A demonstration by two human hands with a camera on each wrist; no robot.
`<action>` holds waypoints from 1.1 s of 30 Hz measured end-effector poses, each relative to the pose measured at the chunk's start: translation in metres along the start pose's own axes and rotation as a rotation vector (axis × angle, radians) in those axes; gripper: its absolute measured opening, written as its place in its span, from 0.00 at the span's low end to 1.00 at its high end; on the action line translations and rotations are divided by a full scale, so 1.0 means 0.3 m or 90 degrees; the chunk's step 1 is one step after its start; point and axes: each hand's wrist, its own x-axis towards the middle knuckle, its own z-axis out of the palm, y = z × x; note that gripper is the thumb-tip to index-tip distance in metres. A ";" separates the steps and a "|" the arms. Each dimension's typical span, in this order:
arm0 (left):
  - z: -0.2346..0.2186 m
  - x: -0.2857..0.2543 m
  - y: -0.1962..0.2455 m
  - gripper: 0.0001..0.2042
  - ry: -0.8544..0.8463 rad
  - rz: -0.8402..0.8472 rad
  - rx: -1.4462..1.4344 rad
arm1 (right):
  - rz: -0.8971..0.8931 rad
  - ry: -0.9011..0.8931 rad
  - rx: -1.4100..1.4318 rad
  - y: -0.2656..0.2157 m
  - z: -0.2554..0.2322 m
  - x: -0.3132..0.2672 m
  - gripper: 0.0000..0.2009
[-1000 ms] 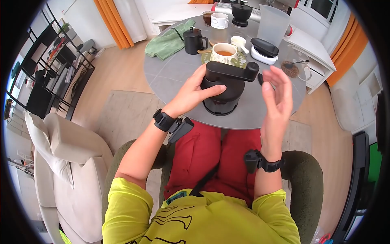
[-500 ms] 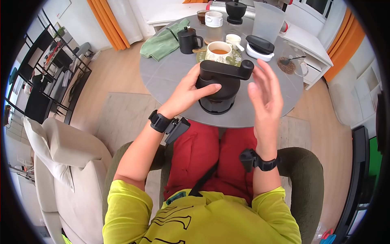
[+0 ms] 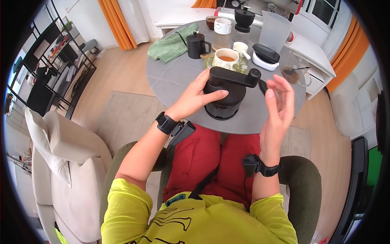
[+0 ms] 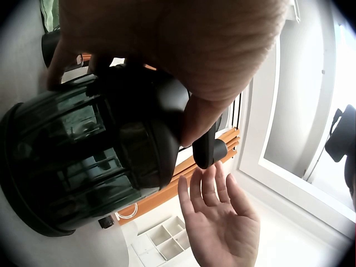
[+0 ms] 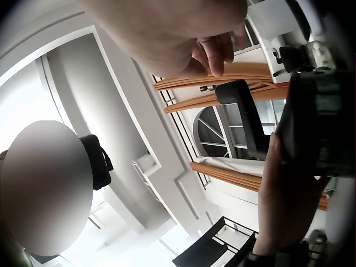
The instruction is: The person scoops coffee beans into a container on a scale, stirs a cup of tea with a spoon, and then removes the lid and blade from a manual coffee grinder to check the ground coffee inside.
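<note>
A black hand coffee grinder (image 3: 223,101) stands upright near the front edge of the round grey table. My left hand (image 3: 193,99) grips its upper body, thumb across the near side. In the left wrist view, the grinder's clear ribbed lower part (image 4: 83,150) shows below that hand. On top, the crank arm (image 3: 229,76) points right and ends in a round knob (image 3: 254,74). To the right of the knob my right hand (image 3: 278,107) is raised, fingers loosely bent and holding nothing. The right wrist view shows the crank (image 5: 245,111) just below its fingers.
Behind the grinder stand a patterned cup (image 3: 220,62) of amber drink, a black lidded pot (image 3: 197,46) and a green cloth (image 3: 166,49). To the right are a black-lidded white container (image 3: 266,61), a clear pitcher (image 3: 274,32) and a glass jug (image 3: 300,75) with beans and a spoon.
My right hand has drawn slightly away from the crank knob since half a second ago. The left hand keeps its grip, and the crank points the same way. The head view shifted a little.
</note>
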 end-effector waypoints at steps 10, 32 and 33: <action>0.004 -0.003 -0.005 0.31 0.012 0.012 -0.003 | 0.023 0.009 -0.040 -0.015 -0.001 -0.010 0.20; 0.004 0.001 0.002 0.30 0.002 0.006 -0.004 | 0.001 0.028 0.010 -0.007 0.017 0.005 0.16; 0.006 0.001 0.002 0.30 0.000 0.007 -0.005 | -0.041 0.020 0.005 -0.010 0.031 0.005 0.15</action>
